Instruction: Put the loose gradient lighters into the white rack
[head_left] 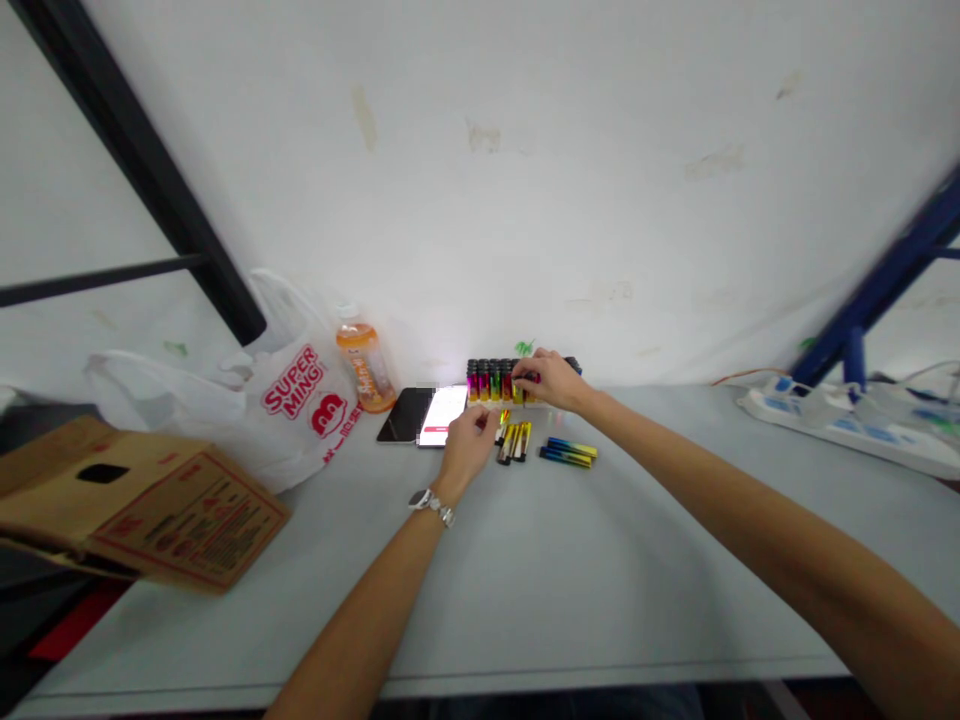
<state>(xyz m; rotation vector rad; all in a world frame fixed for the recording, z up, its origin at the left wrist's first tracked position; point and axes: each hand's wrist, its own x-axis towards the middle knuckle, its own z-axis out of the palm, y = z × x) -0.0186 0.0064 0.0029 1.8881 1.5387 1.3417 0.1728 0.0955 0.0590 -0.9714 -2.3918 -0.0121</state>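
Note:
Several colourful lighters with black tops (484,380) stand upright in a row against the wall. My right hand (553,380) reaches over the right part of that row, its fingers pinched at the lighters; what is between them is too small to tell. My left hand (471,440), with a watch at the wrist, is closed beside a few gold lighters (514,442) lying on the table. Its fingertips are near a yellow one, and whether they hold it is unclear. Further right lie several blue and yellow lighters (568,452), side by side.
A lit phone (444,414) and a dark tablet (401,415) lie left of the row. Behind them stands an orange drink bottle (365,362). A white plastic bag (300,400) and an open cardboard box (180,510) occupy the left. Power strips (847,425) lie at the right on the grey table (592,590).

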